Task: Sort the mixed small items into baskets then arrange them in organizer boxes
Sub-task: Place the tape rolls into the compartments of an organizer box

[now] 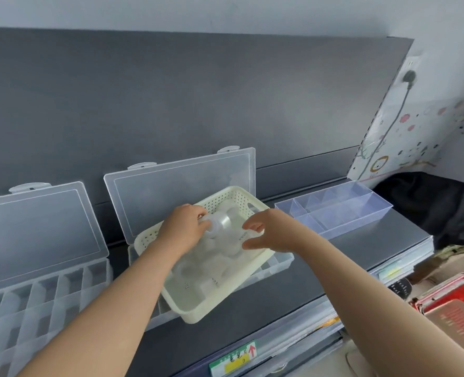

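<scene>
— Basket [195,312] position?
— Cream, tilted atop the open middle organizer box [171,191].
— Hands?
— Fingers [199,212] of the left hand [183,227] grasp a small clear bottle [224,221] above it; the right hand [271,232] hovers alongside, fingers released, holding nothing.

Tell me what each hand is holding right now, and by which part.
The left hand grips a small clear bottle by what looks like its neck end, over the cream basket. The right hand is open beside it and holds nothing.
</scene>
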Motion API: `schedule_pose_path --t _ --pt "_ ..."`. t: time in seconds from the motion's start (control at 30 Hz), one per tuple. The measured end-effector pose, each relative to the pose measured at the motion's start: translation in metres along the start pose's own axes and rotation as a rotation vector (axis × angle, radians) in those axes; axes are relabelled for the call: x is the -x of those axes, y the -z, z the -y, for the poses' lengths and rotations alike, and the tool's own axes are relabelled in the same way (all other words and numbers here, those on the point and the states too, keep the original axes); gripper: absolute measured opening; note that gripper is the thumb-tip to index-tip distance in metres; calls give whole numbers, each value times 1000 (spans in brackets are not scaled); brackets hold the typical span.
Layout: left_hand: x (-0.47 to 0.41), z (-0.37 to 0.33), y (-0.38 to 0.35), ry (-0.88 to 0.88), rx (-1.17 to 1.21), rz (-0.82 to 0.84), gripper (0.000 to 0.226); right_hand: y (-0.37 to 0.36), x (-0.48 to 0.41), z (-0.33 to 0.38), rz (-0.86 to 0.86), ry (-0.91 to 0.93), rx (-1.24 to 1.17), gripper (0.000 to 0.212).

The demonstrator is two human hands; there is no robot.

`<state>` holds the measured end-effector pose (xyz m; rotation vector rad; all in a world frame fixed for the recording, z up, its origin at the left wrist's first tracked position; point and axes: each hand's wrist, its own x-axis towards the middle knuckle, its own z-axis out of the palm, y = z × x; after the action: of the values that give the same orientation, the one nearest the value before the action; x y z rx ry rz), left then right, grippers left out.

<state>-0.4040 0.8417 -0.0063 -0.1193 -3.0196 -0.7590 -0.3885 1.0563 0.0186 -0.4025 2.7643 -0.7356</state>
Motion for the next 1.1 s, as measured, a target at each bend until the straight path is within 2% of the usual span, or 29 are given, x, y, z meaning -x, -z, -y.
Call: schedule_pose_path --t 0.03,0.13,0.27,0.4,0.6,0.73,0.9,1.1 --pt "-1 -2 -1 22 10 -17 2 2 -3 -4 42 15 -17 45" --pt "0 -6 -5 98 87 -70 9 11 -13 -19 93 65 -82 43" --pt "6 -17 -6 216 314 -210 23 27 -22 -40 31 125 -288 46" --pt "16 -47 -6 241 473 -326 26 47 -24 -64 10 136 -512 45" --pt "1 -95 -20 191 736 -287 20 80 -29 -116 -98 60 -660 40" --pt "-32 -129 -37 123 588 -191 19 93 -25 -156 -170 0 -759 30" --pt "-71 -167 -72 108 429 -132 16 105 -28 -198 -198 -88 -712 21" --pt "-103 -187 -114 268 240 -151 6 115 -55 -240 -127 -79 -636 21"
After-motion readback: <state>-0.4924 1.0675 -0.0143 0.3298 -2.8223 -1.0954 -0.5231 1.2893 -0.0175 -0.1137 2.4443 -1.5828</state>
